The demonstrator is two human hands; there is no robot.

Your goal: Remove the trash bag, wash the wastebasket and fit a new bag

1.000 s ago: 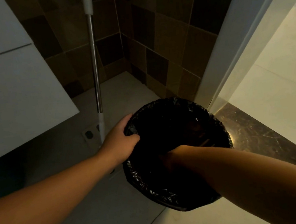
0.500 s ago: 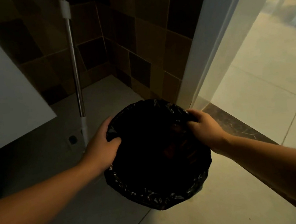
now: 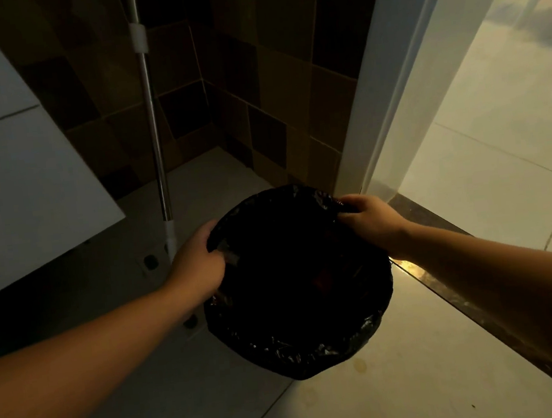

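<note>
Two bare forearms reach into dim light. The left hand [image 3: 199, 268] and right hand [image 3: 369, 217] each pinch the rim of a black trash bag [image 3: 303, 352] lining a wastebasket on the floor tiles [image 3: 406, 392], beside a door frame [image 3: 388, 95]. Behind stands a mop pole [image 3: 155, 146]. Thin plastic could tear or spill if lifted unevenly

text: none legible | labels: none | numbers: none | scene too dim
</note>
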